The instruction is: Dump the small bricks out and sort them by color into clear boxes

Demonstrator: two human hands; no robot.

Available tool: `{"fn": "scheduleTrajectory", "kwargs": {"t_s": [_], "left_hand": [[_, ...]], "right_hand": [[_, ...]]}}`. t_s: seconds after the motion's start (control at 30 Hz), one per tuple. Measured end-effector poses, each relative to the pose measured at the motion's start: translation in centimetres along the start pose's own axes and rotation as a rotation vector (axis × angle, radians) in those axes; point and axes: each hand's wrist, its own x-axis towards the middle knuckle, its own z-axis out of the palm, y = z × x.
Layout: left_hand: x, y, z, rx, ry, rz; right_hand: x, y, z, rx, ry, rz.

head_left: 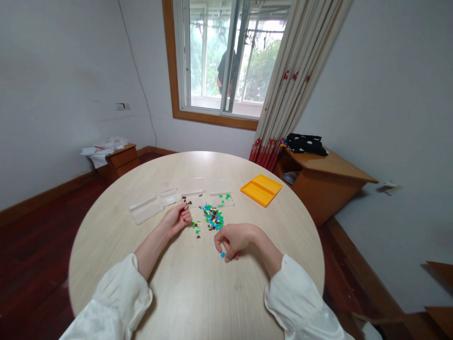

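My right hand [232, 241] is bent down over the near side of the table, thumb and forefinger pinched at a small blue square piece [222, 254]. Beyond it lies a heap of small blue, green, brown and cream pieces [213, 217]. My left hand [179, 218] rests with curled fingers left of the heap; whatever they may hold is hidden. A smaller scatter of green, brown and cream pieces [197, 226] lies just right of its fingers. Behind this hand, a clear plastic case [193, 192] contains a few brown pieces. Another clear case [231, 202] has green pieces in it.
Two more clear plastic cases, a long one [146, 211] and a small one [169, 196], stand at the left. A yellow two-part tray [261, 190] lies at the back right of the round table [198, 293]. A wooden cabinet [318, 179] stands beyond the right edge.
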Motion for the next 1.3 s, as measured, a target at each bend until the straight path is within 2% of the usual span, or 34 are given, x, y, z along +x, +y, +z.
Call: {"fn": "scheduleTrajectory", "kwargs": {"t_s": [0.3, 0.47, 0.67, 0.8, 1.1, 1.3], "left_hand": [[0.1, -0.5, -0.3, 0.074, 0.015, 0.044], [0.3, -0.6, -0.8, 0.116, -0.048, 0.012], [0.1, -0.6, -0.7, 0.154, -0.145, -0.123], [-0.4, -0.5, -0.1, 0.147, -0.191, -0.197], [-0.5, -1.0, -0.3, 0.314, -0.276, -0.051], [-0.1, -1.0, -0.7, 0.384, -0.263, -0.075]], "right_hand": [[0.0, -0.1, 0.1, 0.07, 0.049, 0.004], [0.4, 0.4, 0.2, 0.238, 0.072, -0.028], [2.1, 1.0, 0.7, 0.563, 0.259, -0.197], [3.1, 0.7, 1.1, 0.691, 0.386, -0.304], [4.9, 0.5, 1.4, 0.786, 0.546, -0.349], [5.1, 0.4, 1.3, 0.874, 0.557, -0.352]]}}
